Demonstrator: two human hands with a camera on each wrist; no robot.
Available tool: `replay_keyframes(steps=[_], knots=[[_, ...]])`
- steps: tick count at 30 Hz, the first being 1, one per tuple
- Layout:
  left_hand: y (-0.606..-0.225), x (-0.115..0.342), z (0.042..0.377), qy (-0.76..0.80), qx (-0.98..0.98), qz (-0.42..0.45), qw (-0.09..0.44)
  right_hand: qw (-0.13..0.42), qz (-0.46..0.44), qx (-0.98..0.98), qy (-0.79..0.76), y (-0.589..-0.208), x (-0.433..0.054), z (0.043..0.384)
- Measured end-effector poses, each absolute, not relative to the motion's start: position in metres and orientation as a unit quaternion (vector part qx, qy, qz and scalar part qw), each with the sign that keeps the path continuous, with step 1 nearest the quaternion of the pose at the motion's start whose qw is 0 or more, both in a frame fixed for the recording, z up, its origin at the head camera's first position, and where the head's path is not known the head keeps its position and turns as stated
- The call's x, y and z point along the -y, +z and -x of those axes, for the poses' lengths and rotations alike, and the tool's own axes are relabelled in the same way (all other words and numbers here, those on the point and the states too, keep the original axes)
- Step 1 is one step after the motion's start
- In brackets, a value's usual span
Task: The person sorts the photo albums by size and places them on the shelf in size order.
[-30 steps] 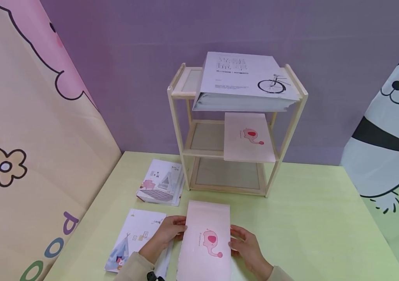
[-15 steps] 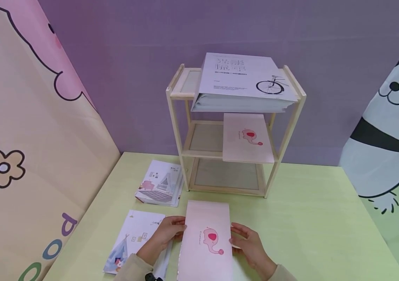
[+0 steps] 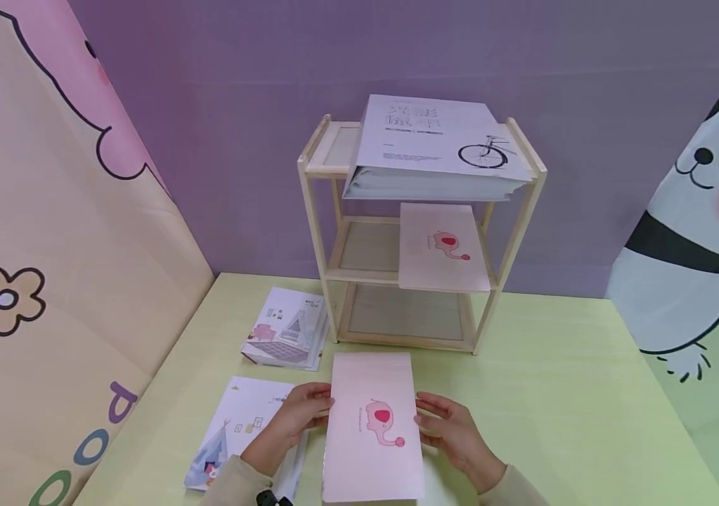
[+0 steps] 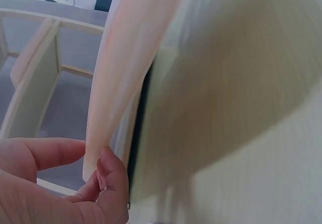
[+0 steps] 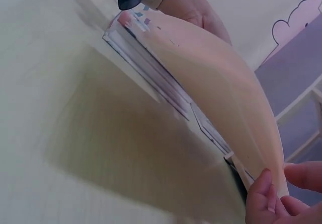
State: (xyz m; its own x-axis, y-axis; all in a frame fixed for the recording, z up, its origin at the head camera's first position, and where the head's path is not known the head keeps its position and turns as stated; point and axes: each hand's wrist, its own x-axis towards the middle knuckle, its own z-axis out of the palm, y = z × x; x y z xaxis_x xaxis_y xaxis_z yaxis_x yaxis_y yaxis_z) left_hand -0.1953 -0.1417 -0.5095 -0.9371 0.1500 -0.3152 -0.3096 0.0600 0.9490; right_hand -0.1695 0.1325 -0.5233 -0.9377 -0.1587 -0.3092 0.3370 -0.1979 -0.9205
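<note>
We pinch the pink booklet (image 3: pixel 373 460) between our left hand (image 3: pixel 299 418) and right hand (image 3: pixel 457 437), above the tabletop (image 3: pixel 561 400), with its twin (image 3: pixel 441 246) and the thick book (image 3: pixel 429 137) already on the wooden rack (image 3: pixel 368 246), the rear book (image 3: pixel 285 330) and front book (image 3: pixel 223 429) off it.

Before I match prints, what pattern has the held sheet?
The sheet: pink elephant, best in head view.
</note>
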Motion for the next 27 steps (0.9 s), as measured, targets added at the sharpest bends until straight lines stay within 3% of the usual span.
replay_keyframes(steps=[27], knots=[[-0.461, 0.139, 0.204, 0.717, -0.683, 0.057, 0.128, 0.222, 0.007, -0.578, -0.786, -0.478, -0.146, 0.187]])
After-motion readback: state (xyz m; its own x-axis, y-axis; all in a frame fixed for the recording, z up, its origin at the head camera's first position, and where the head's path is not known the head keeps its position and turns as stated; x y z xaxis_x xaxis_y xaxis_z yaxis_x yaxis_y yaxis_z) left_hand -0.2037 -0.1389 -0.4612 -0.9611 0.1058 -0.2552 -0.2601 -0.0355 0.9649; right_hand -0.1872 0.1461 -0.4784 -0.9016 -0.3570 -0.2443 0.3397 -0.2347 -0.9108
